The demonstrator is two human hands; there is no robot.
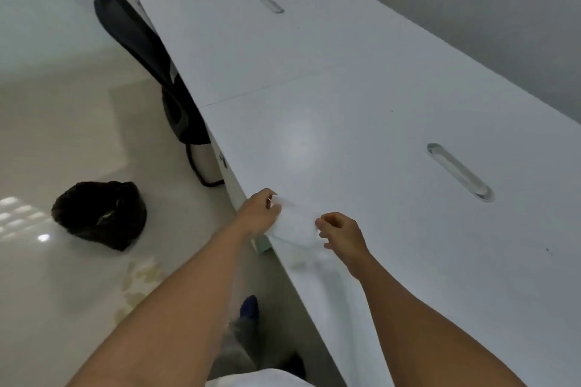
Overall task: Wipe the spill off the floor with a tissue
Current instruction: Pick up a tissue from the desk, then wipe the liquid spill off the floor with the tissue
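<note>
Here, both bare hands work at the near edge of the long white laminate bench [361, 78]. The left hand [259, 214] has its fingers curled around one end of a thin white paper tissue [294, 228], gripping it just at the bench edge. The right hand [341, 234] is at the other end of the tissue, thumb and fingers loosely bent and close together; the blur does not allow a firm reading of whether they pinch the sheet or only touch it. The tissue lies stretched between the two hands, partly over the bench surface, and its white colour blends with the bench top. On the glossy cream tiled floor [63, 135], a pale yellowish patchy spill [140, 284] lies left of the left forearm, near the person's dark blue shoe [250, 308]. A crumpled black plastic bin bag [100, 214] sits on the floor beyond the spill. A black mesh office chair [147, 60] stands pushed against the bench edge farther back. Two oval metal-rimmed cable slots [460, 171] are set in the bench top.
</note>
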